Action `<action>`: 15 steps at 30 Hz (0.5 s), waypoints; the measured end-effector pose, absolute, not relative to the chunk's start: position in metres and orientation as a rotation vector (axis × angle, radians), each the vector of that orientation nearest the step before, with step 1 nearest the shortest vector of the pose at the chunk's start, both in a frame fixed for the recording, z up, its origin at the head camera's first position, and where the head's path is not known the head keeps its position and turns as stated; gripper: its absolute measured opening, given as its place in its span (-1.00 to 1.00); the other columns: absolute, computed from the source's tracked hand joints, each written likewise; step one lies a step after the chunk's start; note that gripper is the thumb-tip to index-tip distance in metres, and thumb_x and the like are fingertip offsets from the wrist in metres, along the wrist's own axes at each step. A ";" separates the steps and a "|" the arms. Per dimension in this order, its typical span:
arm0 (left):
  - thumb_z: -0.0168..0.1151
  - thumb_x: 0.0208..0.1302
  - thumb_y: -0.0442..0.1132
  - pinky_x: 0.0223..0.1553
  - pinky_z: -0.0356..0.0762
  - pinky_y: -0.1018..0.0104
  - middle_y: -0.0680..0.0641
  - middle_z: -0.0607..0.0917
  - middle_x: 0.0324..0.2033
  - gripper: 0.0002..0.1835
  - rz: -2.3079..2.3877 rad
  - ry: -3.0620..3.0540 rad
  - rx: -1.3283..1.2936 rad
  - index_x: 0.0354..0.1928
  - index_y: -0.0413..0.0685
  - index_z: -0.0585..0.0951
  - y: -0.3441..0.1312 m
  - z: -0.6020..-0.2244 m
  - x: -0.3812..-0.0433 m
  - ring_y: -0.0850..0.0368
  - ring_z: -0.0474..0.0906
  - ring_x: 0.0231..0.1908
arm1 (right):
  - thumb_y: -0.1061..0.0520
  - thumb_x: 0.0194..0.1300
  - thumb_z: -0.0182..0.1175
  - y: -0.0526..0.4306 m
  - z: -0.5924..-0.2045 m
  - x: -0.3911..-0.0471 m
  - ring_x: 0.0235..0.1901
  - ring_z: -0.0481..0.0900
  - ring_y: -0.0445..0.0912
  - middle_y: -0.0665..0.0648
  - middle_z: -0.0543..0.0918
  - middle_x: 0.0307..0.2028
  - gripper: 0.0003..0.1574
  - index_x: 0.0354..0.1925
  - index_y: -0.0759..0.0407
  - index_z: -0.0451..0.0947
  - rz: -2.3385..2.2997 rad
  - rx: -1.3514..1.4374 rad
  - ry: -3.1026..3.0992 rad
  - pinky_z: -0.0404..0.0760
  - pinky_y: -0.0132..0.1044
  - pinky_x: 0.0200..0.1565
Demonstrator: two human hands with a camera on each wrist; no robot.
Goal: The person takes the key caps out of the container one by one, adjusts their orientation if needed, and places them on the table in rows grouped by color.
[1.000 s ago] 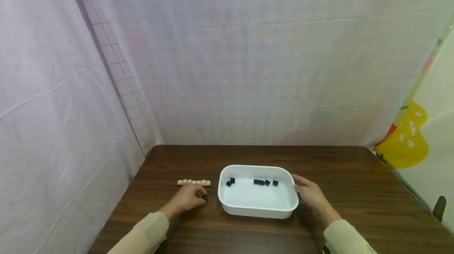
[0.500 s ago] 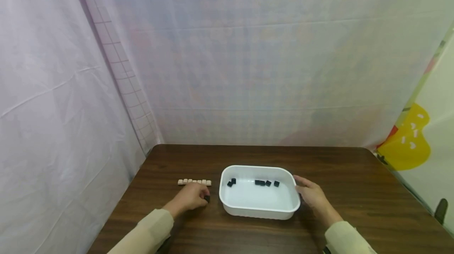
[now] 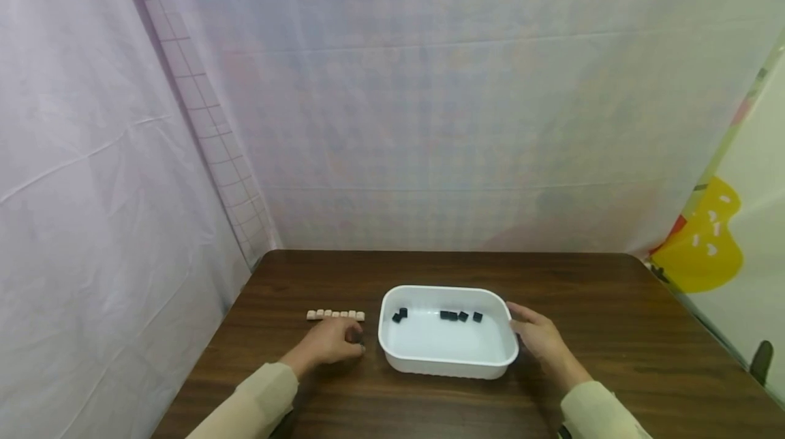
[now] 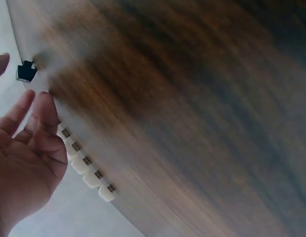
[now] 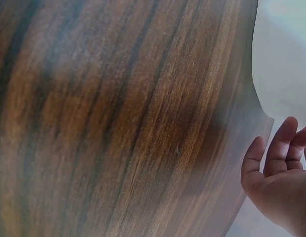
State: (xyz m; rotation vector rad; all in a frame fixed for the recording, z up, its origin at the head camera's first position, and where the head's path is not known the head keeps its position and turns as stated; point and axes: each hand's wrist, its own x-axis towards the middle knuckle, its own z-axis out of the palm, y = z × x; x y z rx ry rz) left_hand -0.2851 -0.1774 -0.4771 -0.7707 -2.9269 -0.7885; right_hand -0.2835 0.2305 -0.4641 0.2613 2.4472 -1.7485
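My left hand (image 3: 331, 341) is low over the table, just in front of a row of cream keycaps (image 3: 335, 315). In the left wrist view a black keycap (image 4: 26, 72) sits on the wood between the thumb and the fingers, with a gap on both sides. My right hand (image 3: 540, 340) rests at the right wall of a white tray (image 3: 450, 368), fingers relaxed along its outside. Two black keycaps (image 3: 400, 315) lie at the left inside the tray, and several more black keycaps (image 3: 460, 316) lie along its far side.
The dark wooden table (image 3: 319, 408) reaches back to a pale curtain (image 3: 429, 118). Another white curtain (image 3: 110, 221) hangs on the left. A yellow printed shape (image 3: 702, 248) is at the right, beyond the table edge.
My left fingers, which were pinching the black keycap, have spread away from it and it stays on the table. The right hand and the tray keep their places.
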 end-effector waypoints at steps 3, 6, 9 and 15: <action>0.47 0.07 -0.11 -0.40 0.49 0.26 0.10 0.65 -0.50 -0.76 -0.800 -2.943 -0.742 -0.34 -0.12 0.69 -0.177 -0.476 -0.282 0.25 0.49 -0.48 | 0.20 0.45 0.00 0.230 -0.464 -0.284 0.08 0.49 0.18 0.52 0.29 0.33 -0.36 0.43 0.31 0.23 -1.741 0.266 2.452 0.58 -0.13 -0.08; 0.50 0.03 -0.21 -0.42 0.47 0.29 0.13 0.63 -0.56 -0.84 -0.816 -2.910 -0.770 -0.42 -0.09 0.68 -0.177 -0.477 -0.281 0.29 0.46 -0.51 | 0.21 0.45 0.00 0.230 -0.463 -0.283 0.06 0.51 0.16 0.52 0.32 0.31 -0.37 0.43 0.33 0.23 -1.741 0.258 2.460 0.58 -0.15 -0.10; 0.52 -0.05 -0.30 -0.44 0.43 0.32 0.16 0.58 -0.58 -0.82 -0.797 -2.882 -0.768 -0.42 -0.05 0.65 -0.177 -0.478 -0.281 0.32 0.43 -0.52 | 0.22 0.44 0.01 0.230 -0.463 -0.283 -0.03 0.55 0.10 0.51 0.37 0.26 -0.37 0.42 0.34 0.24 -1.758 0.252 2.466 0.58 -0.21 -0.18; 0.55 -0.11 -0.27 -0.44 0.41 0.32 0.21 0.54 -0.57 -0.76 -0.754 -2.897 -0.729 -0.41 0.00 0.64 -0.178 -0.477 -0.282 0.33 0.42 -0.52 | 0.22 0.43 0.02 0.230 -0.463 -0.282 -0.06 0.56 0.07 0.52 0.38 0.26 -0.37 0.41 0.35 0.25 -1.758 0.237 2.476 0.58 -0.24 -0.21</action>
